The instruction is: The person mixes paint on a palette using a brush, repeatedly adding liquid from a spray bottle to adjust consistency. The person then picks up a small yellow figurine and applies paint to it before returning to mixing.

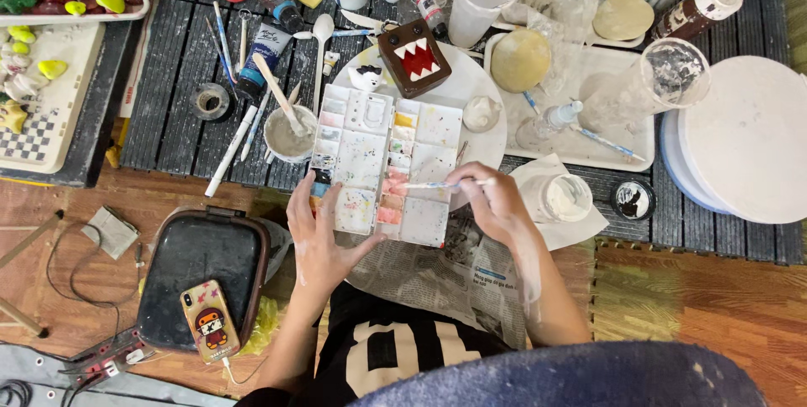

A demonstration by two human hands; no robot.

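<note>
Dark slatted mat [181, 79] over a wooden floor [698, 306], crowded with paint clutter; person seated at its near edge, newspaper [437, 268] under the work. White paint palette [382, 163] with many small wells lies at the mat's near edge, middle, partly overhanging onto the newspaper. Left hand [315, 235] grips the palette's near-left corner, thumb on top, other fingers underneath and hidden. Right hand [492, 201] pinches a thin paintbrush [433, 185] between thumb and fingertips; bristle end sits over the pinkish wells on the palette's right half, tip too small to make out. Brown box-shaped figurine [414, 58] with red mouth and white jagged teeth on a round white plate [483, 92], just past the palette's far edge. White cup [288, 136] with a stick in it just left of the palette. Open jar of white paint [565, 198] beside the right hand. Phone [209, 321] on a dark case [197, 277] on the floor, near left. Far-edge bottles and tubes cut off by the frame.
</note>
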